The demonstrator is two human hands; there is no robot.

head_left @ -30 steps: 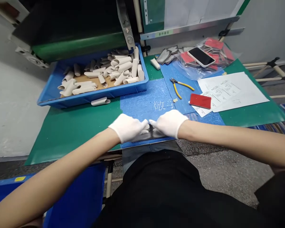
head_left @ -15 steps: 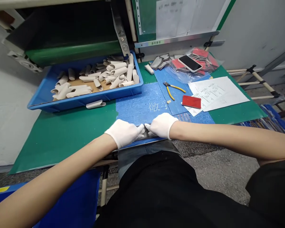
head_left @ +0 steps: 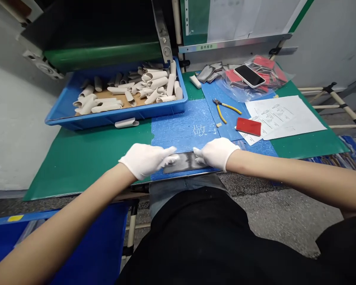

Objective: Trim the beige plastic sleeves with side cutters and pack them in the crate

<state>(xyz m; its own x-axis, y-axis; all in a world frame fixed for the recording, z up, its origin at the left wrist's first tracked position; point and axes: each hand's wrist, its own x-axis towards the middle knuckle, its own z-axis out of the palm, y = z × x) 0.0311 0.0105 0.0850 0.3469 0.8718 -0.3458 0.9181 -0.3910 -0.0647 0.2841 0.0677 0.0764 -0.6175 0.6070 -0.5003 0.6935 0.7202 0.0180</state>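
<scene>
Blue tray (head_left: 115,116), far left of the bench: heaped with beige rolled tubes (head_left: 154,85). One loose tube (head_left: 126,123) lay just before its front wall. Yellow-handled pliers (head_left: 225,109) sat beside a red card (head_left: 248,126), which rested on printed papers (head_left: 284,114). A phone (head_left: 249,76) lay face up on a clear plastic bag (head_left: 273,71). Grey flat pieces (head_left: 206,73) were stacked near a white cylinder (head_left: 195,81).

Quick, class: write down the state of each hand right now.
Left hand: open, fingers flat on the left end of the dark sheet.
Right hand: fingers curled at its right end; grip cannot be told.
</scene>
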